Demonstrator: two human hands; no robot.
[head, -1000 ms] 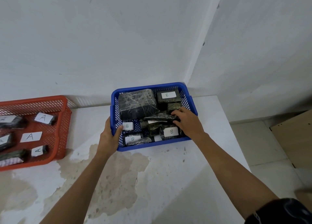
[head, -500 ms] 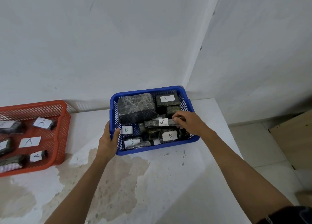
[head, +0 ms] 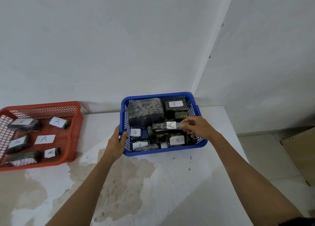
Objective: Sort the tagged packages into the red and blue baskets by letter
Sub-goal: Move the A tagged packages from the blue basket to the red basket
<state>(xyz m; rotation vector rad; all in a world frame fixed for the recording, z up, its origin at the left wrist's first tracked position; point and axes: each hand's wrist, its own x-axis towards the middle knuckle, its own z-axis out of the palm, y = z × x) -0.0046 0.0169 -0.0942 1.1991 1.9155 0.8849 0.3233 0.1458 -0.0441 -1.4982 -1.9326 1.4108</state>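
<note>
Spreading under everything, a stained white table (head: 170,183) is seen set into the corner of two white walls (head: 119,38). A red basket (head: 75,140) is placed well to the left of the left hand's fingers; dark wrapped packages are laid in it, and white tags reading "A" (head: 44,139) are shown on several of them. A blue basket (head: 163,150) is placed between the two hands. Its left wall is gripped by the left hand (head: 117,140), with the thumb hooked over the rim and the other fingers hidden behind the wall.

A big dark parcel (head: 145,111) wrapped in clear film is lodged in the far left of the blue basket, beyond the left thumb. Smaller dark packages are packed around it: one tagged "B" (head: 175,104) is placed beyond the right fingers, another "B" (head: 177,140) just below them, a third "B" (head: 135,132) just beside the left thumb, and a tag (head: 140,145) that is only partly readable at the near wall.

A slim dark package (head: 163,125) tagged "A" is pinched at its right end by the fingers and thumb of the right hand (head: 199,128), and is held level above the other packages in the blue basket.
</note>
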